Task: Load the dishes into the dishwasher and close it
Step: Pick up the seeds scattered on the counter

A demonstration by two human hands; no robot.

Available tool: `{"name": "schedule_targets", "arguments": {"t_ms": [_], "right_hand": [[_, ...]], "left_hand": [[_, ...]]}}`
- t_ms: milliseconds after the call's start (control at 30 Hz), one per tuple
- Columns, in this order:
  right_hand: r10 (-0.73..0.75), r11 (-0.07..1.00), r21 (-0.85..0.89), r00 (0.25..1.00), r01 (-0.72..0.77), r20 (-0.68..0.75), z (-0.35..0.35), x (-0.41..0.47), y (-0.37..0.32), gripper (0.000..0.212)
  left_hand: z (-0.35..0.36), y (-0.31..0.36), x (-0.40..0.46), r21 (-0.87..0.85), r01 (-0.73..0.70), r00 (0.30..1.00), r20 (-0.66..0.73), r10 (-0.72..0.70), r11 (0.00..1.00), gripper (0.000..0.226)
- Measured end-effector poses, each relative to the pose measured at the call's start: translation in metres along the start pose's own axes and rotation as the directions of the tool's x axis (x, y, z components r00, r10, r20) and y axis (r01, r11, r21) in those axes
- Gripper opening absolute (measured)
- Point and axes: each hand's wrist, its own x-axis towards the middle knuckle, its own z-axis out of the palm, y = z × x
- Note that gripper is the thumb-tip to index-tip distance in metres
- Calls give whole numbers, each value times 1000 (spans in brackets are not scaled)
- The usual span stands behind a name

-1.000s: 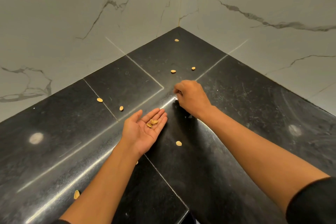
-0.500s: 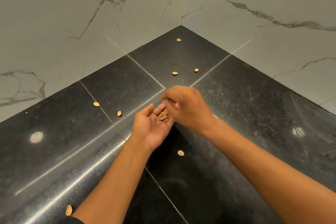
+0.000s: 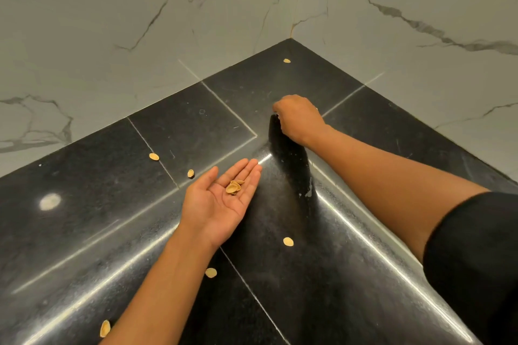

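Observation:
No dishes or dishwasher are in view. My left hand lies palm up over the black stone counter, fingers straight, with a few tan nut shells resting on the palm. My right hand reaches toward the corner, knuckles up and fingers curled down onto the counter. It pinches at a shell there, and the fingertips are hidden under the hand.
Loose shells lie on the counter: one in the far corner, two left of my left hand, one right of my wrist, and others near the front. Marble walls close in the corner.
My right hand left my left palm after dropping a shell there and reached farther toward the corner, covering the two shells that lay there. My left palm opened flatter.

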Motion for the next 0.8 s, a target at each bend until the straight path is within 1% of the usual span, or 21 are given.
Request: {"name": "schedule_targets", "arguments": {"t_ms": [100, 233, 333, 400, 433, 500, 600, 700, 800], "right_hand": [[-41, 997, -57, 999, 43, 28, 6, 7, 0, 17], [-15, 997, -80, 1000, 15, 0, 10, 9, -1, 13], [51, 999, -5, 998, -51, -33, 8, 5, -5, 12], [63, 996, 70, 994, -57, -84, 2, 0, -10, 21], [45, 993, 114, 992, -32, -117, -3, -4, -16, 25], [-28, 975, 210, 981, 69, -193, -13, -16, -30, 28], [-142, 907, 349, 951, 236, -275, -22, -46, -55, 22], [-207, 840, 446, 942, 309, -263, -22, -77, -77, 23], [-288, 858, 392, 942, 333, -169, -15, -94, -88, 25]], "left_hand": [[-6, 5, -2, 9, 0, 1000, 4, 0, 1000, 54], [-10, 7, -1, 11, -8, 1000, -12, 8, 1000, 55], [-11, 8, 1, 16, -7, 1000, -20, 7, 1000, 55], [-9, 9, 3, 16, -9, 1000, -13, 9, 1000, 56], [-8, 9, 4, 16, -12, 1000, -16, 12, 1000, 56], [-6, 10, 7, 15, -18, 1000, -25, 19, 1000, 55], [1, 9, 10, 12, -24, 998, -49, 24, 1000, 55], [8, 5, 12, 17, -34, 995, -89, 36, 999, 53], [11, 0, 13, 7, -21, 994, -108, 21, 1000, 47]]}}
